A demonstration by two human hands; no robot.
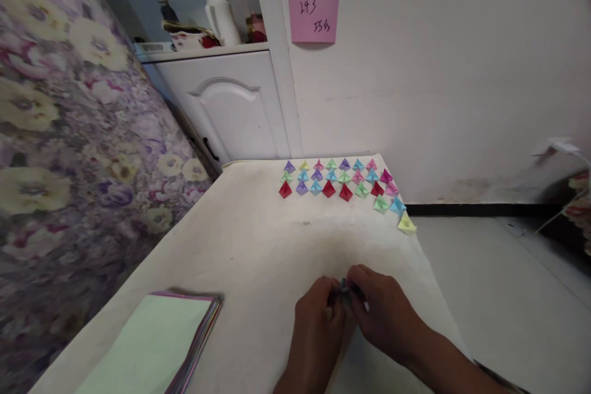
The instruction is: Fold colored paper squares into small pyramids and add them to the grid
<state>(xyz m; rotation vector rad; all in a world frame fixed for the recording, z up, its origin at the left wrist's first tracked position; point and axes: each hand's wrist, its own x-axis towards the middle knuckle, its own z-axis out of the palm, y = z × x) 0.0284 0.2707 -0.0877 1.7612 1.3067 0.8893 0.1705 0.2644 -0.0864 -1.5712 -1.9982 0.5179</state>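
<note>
Both hands meet over the near part of the cream-covered table [258, 258]. Between their fingertips is a small folded piece of blue paper [344, 284], mostly hidden by the fingers. My left hand [318, 308] pinches it from the left, and my right hand [381, 305] pinches it from the right. Farther back on the table lie rows of small folded paper pieces in several colours, among them a red one [285, 189] and a yellow one [407, 223] nearest the right edge.
A stack of coloured paper [152, 332], pale green on top, lies at the table's near left. A flowered curtain [69, 166] hangs on the left. Behind stands a white cabinet [231, 111] with a white jug [224, 18] on its shelf. A pink note [314, 6] is on the wall.
</note>
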